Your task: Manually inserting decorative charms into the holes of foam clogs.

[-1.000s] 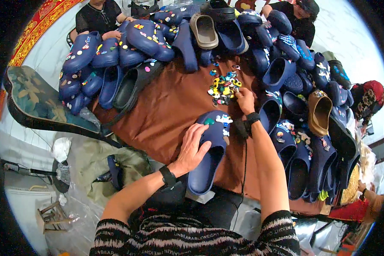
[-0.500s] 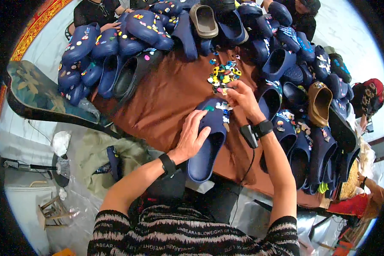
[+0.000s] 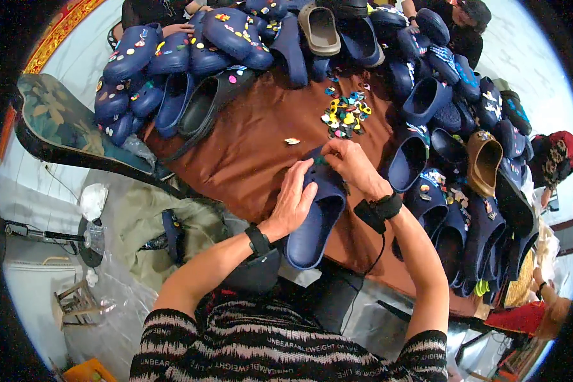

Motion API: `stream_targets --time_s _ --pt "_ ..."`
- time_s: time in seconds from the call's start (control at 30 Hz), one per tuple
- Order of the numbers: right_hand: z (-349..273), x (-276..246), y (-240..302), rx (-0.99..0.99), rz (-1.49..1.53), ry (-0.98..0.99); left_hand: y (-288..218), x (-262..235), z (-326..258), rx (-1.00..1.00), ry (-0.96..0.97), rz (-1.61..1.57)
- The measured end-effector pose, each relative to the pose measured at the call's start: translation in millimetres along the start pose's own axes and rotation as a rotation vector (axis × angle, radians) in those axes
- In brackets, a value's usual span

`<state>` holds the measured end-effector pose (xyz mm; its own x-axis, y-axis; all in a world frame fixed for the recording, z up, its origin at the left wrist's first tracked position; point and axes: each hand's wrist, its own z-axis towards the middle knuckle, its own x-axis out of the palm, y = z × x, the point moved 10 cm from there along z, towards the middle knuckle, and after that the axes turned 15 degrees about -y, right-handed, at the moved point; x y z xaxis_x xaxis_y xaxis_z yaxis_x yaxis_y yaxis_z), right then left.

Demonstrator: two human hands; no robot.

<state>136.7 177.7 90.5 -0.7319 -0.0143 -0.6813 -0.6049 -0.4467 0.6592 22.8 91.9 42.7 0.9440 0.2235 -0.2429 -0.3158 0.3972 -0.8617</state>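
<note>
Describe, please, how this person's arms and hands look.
The left hand and right hand wear no gloves. Each has a black wristband; a dark box by the right one has a thin black cable. The black sleeves have pale jagged stripes and rows of letters; both forearms are bare.

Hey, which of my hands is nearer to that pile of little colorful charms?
Your right. The right hand is at the toe of the navy clog, just short of the pile of charms; the left hand is farther back, against the clog's left side.
</note>
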Motion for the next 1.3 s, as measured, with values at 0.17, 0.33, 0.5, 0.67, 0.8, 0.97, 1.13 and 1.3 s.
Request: stream_targets --time_s 0.17,0.33,0.5,0.67,0.8,0.97,1.13,1.3 --pt "29.5 16.6 0.0 -0.129 -0.084 0.011 -3.0 4.8 0.8 0.017 0.021 0.012" --pt "70.0 73.8 8.7 -0.259 -0.169 0.296 2.3 3.6 0.3 0.028 0.023 0.065" --pt "80.7 114.1 8.9 -0.362 -0.259 0.408 -5.5 1.8 2.2 0.058 0.012 0.046" --pt "77.8 123.9 -12.6 -0.318 -0.414 0.386 -8.2 11.6 -0.1 0.113 0.054 0.069" --pt "79.2 104.5 -6.0 -0.245 -0.331 0.429 -4.5 8.6 -0.7 0.112 0.022 0.080" --pt "75.4 54.8 -13.7 -0.086 -0.080 0.244 -1.8 4.5 -1.0 0.091 0.031 0.090" --pt "35.1 12.6 -24.6 0.220 0.073 0.114 -3.4 6.0 -0.6 0.104 0.033 0.057" --pt "-10.1 4.9 -11.4 0.062 -0.052 0.102 -3.3 3.3 -3.2 0.100 -0.005 0.069"
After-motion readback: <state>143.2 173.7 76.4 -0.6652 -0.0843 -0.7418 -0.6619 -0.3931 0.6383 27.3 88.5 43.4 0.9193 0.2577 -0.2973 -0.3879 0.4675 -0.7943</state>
